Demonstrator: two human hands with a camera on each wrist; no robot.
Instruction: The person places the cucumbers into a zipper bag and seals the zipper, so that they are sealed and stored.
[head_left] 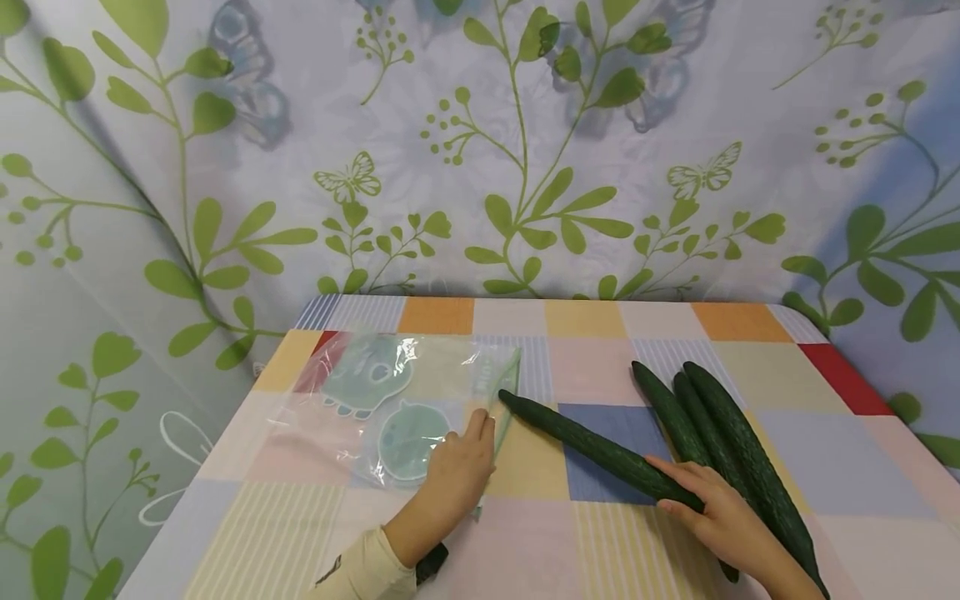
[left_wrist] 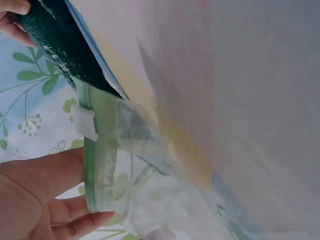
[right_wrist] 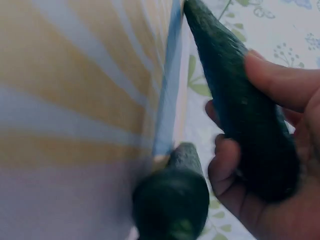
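A clear plastic zip bag with pale blue cartoon prints lies flat on the table, its green zip edge facing right. My left hand pinches the bag near that edge; in the left wrist view its fingers lie on both sides of the green zip strip, beside a white slider. My right hand grips a cucumber near its near end. The cucumber's far tip is at the bag's mouth; whether it is inside, I cannot tell. In the right wrist view, fingers and thumb wrap the cucumber.
Three more cucumbers lie side by side at the right, partly behind my right hand. A patchwork cloth covers the table. A curtain with leaf prints hangs behind the far edge. Something dark shows by my left wrist.
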